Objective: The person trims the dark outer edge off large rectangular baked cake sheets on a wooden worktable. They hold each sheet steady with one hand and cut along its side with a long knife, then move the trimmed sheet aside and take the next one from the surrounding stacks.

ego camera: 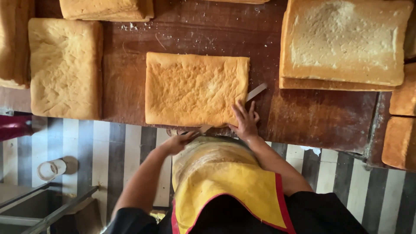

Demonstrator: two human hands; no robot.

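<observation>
Centrally on the dark wooden table [303, 117] lies the sponge slab [195, 89] we are working on, a golden rectangle flat on the board, its lower edge near the table's front rim. Our right hand [245, 121] rests open, fingers spread, pressing on the slab's lower right corner. Our left hand [177, 142], at the slab's lower edge just off the table, is closed around the handle of a long knife [255, 92]; the blade runs under or through the slab and its tip shows past the right edge. How deep the blade sits we cannot tell, since the slab covers it.

Around it we count more baked slabs: one pale slab [65, 67] at the left of the frame, another cut off by the top edge at upper left [106, 8], a sliver at the far left edge, and a stack of at least two cut sheets [344, 41] at the upper right, crumb side up. Two browner pieces [401, 141] sit at the right edge. Crumbs dot the wood near the top.

Below the table, a striped floor [108, 147] shows, with a white cup [51, 169] standing at lower left; what is in it we cannot tell. A yellow apron with red trim [225, 182] fills the bottom centre, partly hiding the table's edge.
</observation>
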